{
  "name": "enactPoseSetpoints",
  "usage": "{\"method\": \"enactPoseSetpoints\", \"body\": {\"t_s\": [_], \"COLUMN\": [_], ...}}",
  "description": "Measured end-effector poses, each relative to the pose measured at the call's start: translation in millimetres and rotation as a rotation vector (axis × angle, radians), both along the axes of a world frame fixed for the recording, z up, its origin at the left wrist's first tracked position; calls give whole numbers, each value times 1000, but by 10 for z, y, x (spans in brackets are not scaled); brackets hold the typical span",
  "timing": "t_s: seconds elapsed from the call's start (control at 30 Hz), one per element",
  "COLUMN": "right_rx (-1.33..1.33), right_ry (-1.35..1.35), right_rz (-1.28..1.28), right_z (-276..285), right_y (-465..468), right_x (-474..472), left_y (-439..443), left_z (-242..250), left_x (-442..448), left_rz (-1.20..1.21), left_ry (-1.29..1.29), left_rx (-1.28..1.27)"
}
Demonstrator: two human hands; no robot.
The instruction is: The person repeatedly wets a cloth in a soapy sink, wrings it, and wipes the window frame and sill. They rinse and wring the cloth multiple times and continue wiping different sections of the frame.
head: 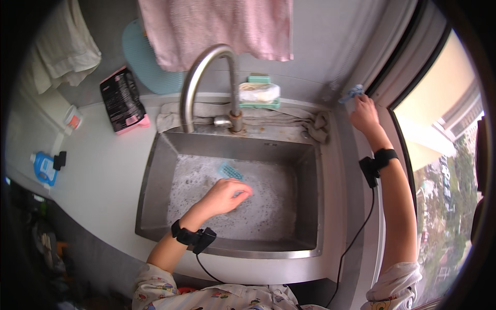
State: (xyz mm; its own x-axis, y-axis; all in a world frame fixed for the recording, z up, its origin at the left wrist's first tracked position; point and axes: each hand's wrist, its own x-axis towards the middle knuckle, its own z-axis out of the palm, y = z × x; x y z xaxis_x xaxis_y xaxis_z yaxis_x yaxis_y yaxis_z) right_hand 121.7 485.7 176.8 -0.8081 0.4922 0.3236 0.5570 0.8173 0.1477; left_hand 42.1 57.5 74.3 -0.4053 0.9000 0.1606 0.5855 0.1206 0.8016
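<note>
My left hand hangs over the stainless steel sink, fingers curled loosely, with no object visible in it. Soapy water covers the sink's bottom, and a light blue bristled brush lies in the suds just beyond that hand. At the right, my right hand reaches to the window ledge, its fingers closed on a crumpled blue-and-white cloth or wrapper. Each wrist wears a black strap with a small device and a cable. The curved metal faucet rises behind the sink.
Behind the sink lies a rolled grey cloth, beside a green soap dish. A black and pink pouch, a white tub and a blue bottle stand left. A pink towel hangs above; the window frame borders the right.
</note>
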Motion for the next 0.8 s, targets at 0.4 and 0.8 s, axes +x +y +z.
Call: {"method": "enactPoseSetpoints", "body": {"t_s": [0.4, 0.8], "right_rx": [-188, -118], "right_ry": [-36, -40], "right_rz": [-193, -95], "right_z": [10, 153], "right_y": [433, 15], "right_x": [-172, -111], "left_y": [-33, -172], "left_z": [-110, 57], "left_x": [-74, -17], "left_rz": [31, 39], "left_ry": [-36, -75], "left_rx": [-36, -112]}}
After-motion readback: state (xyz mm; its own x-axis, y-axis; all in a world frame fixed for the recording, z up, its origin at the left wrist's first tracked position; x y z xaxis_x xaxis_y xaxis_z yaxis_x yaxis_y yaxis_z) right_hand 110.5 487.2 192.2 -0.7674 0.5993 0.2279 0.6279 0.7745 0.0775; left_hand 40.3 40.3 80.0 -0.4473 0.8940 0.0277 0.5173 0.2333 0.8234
